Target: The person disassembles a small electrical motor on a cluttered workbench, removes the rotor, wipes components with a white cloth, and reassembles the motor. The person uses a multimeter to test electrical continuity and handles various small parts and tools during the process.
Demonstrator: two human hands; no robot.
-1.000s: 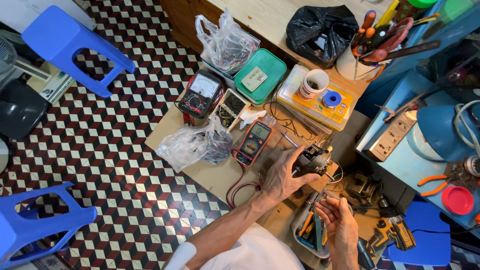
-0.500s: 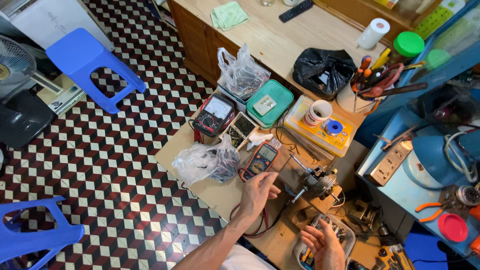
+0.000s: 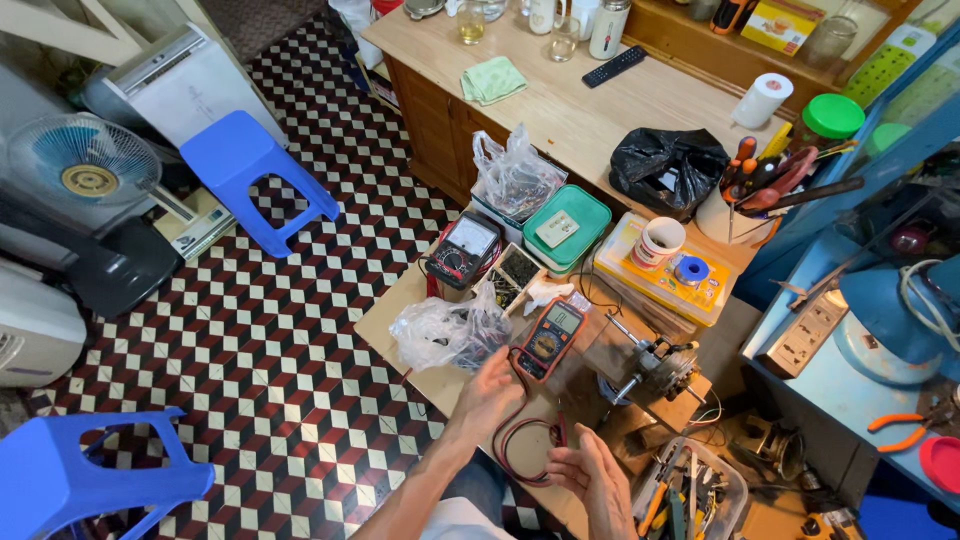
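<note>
At the bottom of the view, the right hand (image 3: 598, 478) is open, with the fingers spread and a little curved, and it holds nothing. It hovers above the low wooden work board (image 3: 400, 325), just beside the loops of red and black test leads (image 3: 528, 440). To the right of this hand stands a clear plastic tray full of hand tools (image 3: 690, 490), with yellow and orange handles.

A little further, the left hand (image 3: 492, 385) is also open, the palm down and the fingers stretched forward. Its fingertips are at the lower edge of the orange and black digital multimeter (image 3: 549, 338), which lies flat on the board; I cannot tell if they really touch it. On the left of this hand lies a crumpled clear plastic bag (image 3: 445, 332). On the right of the meter sits a small grey electric motor with a metal shaft (image 3: 655, 368).

Behind the meter there is a black analog meter with a white dial (image 3: 462, 250), and near it a green plastic box with a lid (image 3: 566, 226). Next to the box is a yellow flat case (image 3: 660, 285) which carries a white cup and a blue roll of tape.

Further away, on the long wooden counter (image 3: 560, 110), are a black plastic bag (image 3: 668, 168), a folded green cloth (image 3: 494, 79) and a black remote control (image 3: 614, 66). On the checked floor, well apart from the hands, stands a blue plastic stool (image 3: 250, 170).
</note>
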